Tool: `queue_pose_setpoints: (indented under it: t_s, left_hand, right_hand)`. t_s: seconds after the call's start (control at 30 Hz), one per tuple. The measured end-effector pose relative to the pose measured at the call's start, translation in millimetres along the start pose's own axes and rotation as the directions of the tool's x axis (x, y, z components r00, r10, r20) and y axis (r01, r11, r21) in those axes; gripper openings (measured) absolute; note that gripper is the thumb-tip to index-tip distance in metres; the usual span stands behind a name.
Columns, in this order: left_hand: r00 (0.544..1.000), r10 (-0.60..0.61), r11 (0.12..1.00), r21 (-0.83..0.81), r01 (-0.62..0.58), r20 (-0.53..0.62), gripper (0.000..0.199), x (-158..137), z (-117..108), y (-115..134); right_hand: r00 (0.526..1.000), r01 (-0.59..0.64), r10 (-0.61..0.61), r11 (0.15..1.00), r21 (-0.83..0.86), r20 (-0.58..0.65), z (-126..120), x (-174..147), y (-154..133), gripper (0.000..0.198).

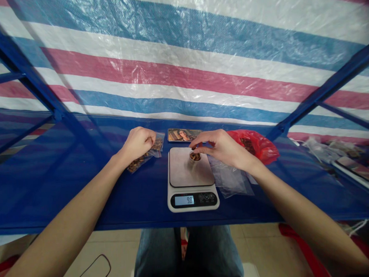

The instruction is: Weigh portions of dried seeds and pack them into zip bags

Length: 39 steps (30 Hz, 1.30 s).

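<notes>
Cup (195, 156): sitting on the scale's plate just under the right fingertips, holding brown pieces; it is standing on the plate so its contents are registering on the display.

Right hand (222, 147): hovering over the cup with thumb and fingers pinched together, seemingly on a piece or two; what is between them is too small to tell.

Left hand (138, 142): curled into a loose fist, resting on small clear packets (145, 156) of brown pieces and pinning them to the bench, off the scale.

Scale (192, 179): lying between the two hands, its display (184, 200) lit and facing the person for reading.

Red bag (257, 144): lying open just beyond the right hand, brown contents showing, close enough for easy picking.

Empty clear bags (231, 179): spreading flat under the right wrist, beside the scale.

Phone (184, 134): lying just beyond the scale, between the hands, screen lit.

Bench (83, 190): blue surface carrying everything, with a striped tarp (181, 53) hanging behind it.
</notes>
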<state>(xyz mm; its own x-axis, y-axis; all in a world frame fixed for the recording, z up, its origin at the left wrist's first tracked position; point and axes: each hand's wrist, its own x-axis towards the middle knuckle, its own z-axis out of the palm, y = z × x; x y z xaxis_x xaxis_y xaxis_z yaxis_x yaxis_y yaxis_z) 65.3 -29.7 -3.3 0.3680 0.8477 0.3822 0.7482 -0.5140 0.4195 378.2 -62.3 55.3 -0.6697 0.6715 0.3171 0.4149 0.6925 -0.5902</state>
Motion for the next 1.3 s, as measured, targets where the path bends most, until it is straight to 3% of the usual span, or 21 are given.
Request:
queue_pose_setpoints:
  t_s: [0.37,0.93,1.3]
  left_hand:
    - [1.0,0.013,1.0,0.02,-0.013,-0.013,0.021,-0.2,-1.4,1.1]
    - [1.0,0.02,1.0,0.014,-0.02,-0.004,0.023,0.5,-0.1,-0.7]
    - [1.0,0.013,1.0,0.026,-0.013,0.003,0.025,0.2,-1.0,-0.3]
  right_hand:
    - [0.999,-0.041,0.041,0.998,0.037,0.003,-3.7,-3.9,2.7,0.018]
    - [0.994,-0.113,0.113,0.99,0.085,0.001,-5.6,-2.9,2.6,0.015]
    - [0.995,-0.078,0.081,0.995,0.061,-0.054,-4.4,-4.6,2.1,0.013]
